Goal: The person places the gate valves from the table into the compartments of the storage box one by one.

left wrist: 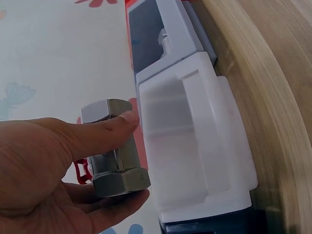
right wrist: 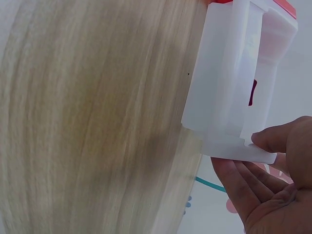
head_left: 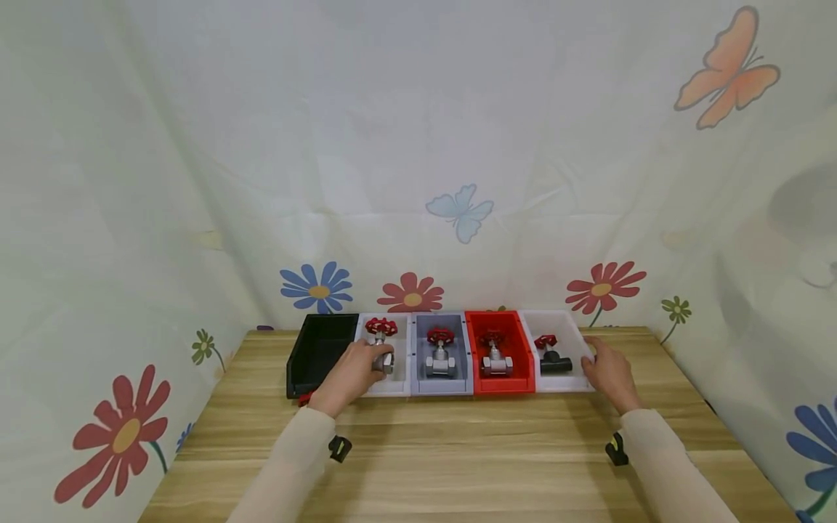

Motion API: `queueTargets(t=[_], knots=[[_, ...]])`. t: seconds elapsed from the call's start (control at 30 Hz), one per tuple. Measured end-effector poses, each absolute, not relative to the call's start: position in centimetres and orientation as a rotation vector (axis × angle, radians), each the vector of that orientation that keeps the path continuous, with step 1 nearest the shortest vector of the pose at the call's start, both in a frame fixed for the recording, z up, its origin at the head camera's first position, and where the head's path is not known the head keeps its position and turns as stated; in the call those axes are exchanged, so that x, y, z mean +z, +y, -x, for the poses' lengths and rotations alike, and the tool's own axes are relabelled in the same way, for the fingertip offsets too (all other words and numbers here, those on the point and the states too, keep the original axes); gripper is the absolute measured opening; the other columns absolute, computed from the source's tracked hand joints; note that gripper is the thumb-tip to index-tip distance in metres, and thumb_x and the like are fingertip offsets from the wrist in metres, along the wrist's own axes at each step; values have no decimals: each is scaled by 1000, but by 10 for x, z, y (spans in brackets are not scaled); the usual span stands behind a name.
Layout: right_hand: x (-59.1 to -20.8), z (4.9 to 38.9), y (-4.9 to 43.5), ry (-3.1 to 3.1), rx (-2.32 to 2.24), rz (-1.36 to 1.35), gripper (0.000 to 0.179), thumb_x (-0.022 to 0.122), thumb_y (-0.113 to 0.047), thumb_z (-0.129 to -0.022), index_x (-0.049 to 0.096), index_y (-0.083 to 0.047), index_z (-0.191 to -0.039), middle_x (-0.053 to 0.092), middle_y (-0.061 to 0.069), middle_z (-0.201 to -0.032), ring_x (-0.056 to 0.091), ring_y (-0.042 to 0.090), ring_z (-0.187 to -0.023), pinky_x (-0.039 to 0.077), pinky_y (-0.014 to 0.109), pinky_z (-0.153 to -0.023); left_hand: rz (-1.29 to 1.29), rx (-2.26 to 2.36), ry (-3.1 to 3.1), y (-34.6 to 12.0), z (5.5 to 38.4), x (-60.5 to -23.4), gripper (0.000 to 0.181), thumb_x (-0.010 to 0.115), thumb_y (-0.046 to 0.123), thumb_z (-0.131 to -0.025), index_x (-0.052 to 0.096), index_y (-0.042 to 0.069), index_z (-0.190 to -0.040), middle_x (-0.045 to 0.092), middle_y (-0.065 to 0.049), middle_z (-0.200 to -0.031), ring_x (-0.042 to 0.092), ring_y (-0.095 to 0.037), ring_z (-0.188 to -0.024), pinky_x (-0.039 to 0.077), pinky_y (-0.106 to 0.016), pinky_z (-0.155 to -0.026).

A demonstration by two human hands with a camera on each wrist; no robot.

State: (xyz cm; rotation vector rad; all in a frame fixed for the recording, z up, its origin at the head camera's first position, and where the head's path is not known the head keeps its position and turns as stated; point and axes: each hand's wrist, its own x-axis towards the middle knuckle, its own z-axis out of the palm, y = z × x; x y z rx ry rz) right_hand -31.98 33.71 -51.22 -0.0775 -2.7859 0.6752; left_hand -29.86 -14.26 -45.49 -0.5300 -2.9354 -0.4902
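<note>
My left hand (head_left: 354, 374) grips a metal gate valve (left wrist: 115, 161) by its hexagonal-ended body, thumb on one side and fingers on the other. The valve's red handwheel (head_left: 381, 327) points up and away in the head view. It is held over the left white bin (left wrist: 195, 146), whose visible inside shows bare in the left wrist view. At the far right of the row, my right hand (head_left: 609, 369) pinches the side wall of another white bin (right wrist: 219, 87), thumb over the rim and fingers outside. Inside that bin lies a black valve (head_left: 554, 362) with a red handle.
Between the white bins stand a grey bin (head_left: 442, 387) and a red bin (head_left: 503, 385), each with a metal valve. A black bin (head_left: 320, 356) ends the row at left. Something red (head_left: 305, 399) shows beside it, partly hidden by my left hand. A patterned curtain hangs behind.
</note>
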Motion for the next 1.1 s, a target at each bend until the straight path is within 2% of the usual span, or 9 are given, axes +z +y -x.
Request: queueTargets(t=[0.27,0.5,0.87,1.1], knots=[[-510,318,337,-2786,687,77,47,57,-10,-91,50,6,-135,68,26,-91,60,29,-72,45,40,-62,469,-550,-2953,-140,312,-463,44,80,10,-79,69,16,-122,66,-10,-101,53,-22,-87,53,-42,-87],[-509,317,336,-2809,717,103,47,56,-10,-92,49,5,-136,66,27,-94,59,29,-72,45,38,-60,450,-570,-2953,-138,323,-476,44,80,9,-80,69,14,-122,69,-11,-110,57,-25,-96,52,-46,-94],[-512,318,337,-2779,702,82,47,56,-10,-92,50,4,-136,68,28,-97,62,31,-75,47,41,-63,457,-585,-2964,-131,335,-488,43,76,4,-79,69,13,-121,70,-12,-111,58,-27,-100,51,-46,-93],[-513,319,337,-2766,696,70,47,56,-10,-91,51,5,-135,69,27,-95,62,30,-73,46,40,-61,549,-570,-2934,-131,346,-497,45,77,-1,-74,71,5,-117,73,-14,-107,62,-28,-96,52,-43,-87]])
